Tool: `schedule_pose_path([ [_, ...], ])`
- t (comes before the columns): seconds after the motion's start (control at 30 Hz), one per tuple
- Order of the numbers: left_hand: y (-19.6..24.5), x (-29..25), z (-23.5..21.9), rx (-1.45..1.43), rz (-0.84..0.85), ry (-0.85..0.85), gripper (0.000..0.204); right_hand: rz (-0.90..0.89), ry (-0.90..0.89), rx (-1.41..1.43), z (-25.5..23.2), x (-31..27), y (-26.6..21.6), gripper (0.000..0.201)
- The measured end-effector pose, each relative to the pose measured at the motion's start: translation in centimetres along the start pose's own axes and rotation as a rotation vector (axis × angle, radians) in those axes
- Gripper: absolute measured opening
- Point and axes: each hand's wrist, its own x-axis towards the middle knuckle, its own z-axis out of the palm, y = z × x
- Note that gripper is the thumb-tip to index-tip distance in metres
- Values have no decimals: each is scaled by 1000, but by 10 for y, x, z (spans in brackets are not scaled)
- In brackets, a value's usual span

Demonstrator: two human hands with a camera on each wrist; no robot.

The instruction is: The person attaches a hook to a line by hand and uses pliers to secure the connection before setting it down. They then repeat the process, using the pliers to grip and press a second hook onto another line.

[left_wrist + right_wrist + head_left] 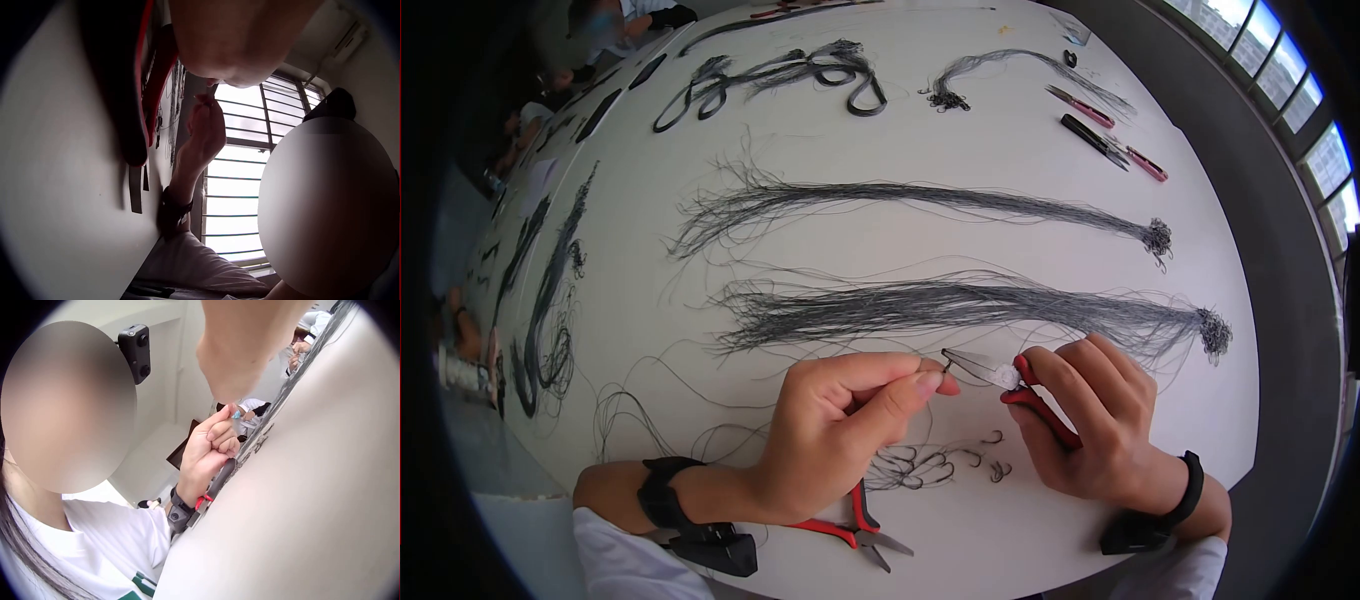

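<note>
In the head view my left hand [825, 430] pinches a small dark piece [947, 367], mostly hidden by the thumb and forefinger; I cannot tell if it is a hook. My right hand [1100, 425] grips red-handled pliers [990, 369], their slim tips right at that piece. Beneath the hands lie several dark fish hooks [915, 466] with thin lines trailing left. A second pair of red-and-black pliers [864, 537] rests below my left wrist, jaws apart. The left wrist view shows its handles [161, 81] close up.
Beyond the hands stretch two long bundles of dark line, a nearer one [880, 305] and a farther one [920, 195], with clustered hooks [1215, 335] at the right ends. Coiled bundles [800, 75], black snips [1090, 138] and pink-handled tools [1082, 106] lie farther back. Other people sit at far left.
</note>
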Motion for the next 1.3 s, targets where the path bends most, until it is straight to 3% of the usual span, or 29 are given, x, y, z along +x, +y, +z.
schedule_pose_path([
  [0.4,-1,-1,-3,16,-17,-5,19,18,-6,-11,-3,1,9,32],
  [0.47,-5,-9,-2,47,20,-14,18,233,151,-191,-9,1,36,27],
  [0.53,-8,-15,4,-38,10,-86,16,268,231,-124,-22,5,30,23],
  [0.57,-1,-10,5,-22,-107,-46,17,211,157,-75,-25,9,17,24],
  [0.6,1,-6,5,-21,-110,-51,17,188,116,9,-21,8,11,24],
  [0.83,4,1,-2,-26,-89,18,21,328,-60,359,-9,2,7,29],
  [0.97,2,1,0,-42,-32,14,21,334,-92,446,-6,-1,5,30],
  [1.07,3,1,0,-46,-7,14,22,440,-115,614,-6,-3,2,32],
  [1.13,4,0,-2,-44,0,5,22,517,-245,680,-13,0,-2,33],
  [1.23,7,0,-4,-52,-35,-70,22,573,-159,801,-12,2,-7,33],
  [1.3,11,-1,-4,-95,-79,-235,22,529,-189,836,-10,-2,-4,33],
])
